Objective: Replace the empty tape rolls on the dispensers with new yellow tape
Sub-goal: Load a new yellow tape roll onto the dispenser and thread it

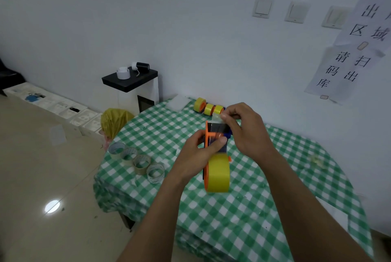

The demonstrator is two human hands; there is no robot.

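An orange tape dispenser (210, 134) with a yellow tape roll (219, 174) mounted on it is held above the green checked table (275, 198). My left hand (197, 156) grips the dispenser's frame from the left, thumb across its middle. My right hand (246, 129) pinches the free tape end (216, 117) at the dispenser's far end. Three more dispensers with yellow rolls (208, 108) stand in a row at the table's far edge. Several empty tape cores (137, 161) lie at the table's left edge.
A yellow bag (115, 121) sits on the floor left of the table. Behind it stands a white cabinet with a black top (130, 80) carrying a white roll and a black roll. The wall is close behind the table. White boxes line the floor at left.
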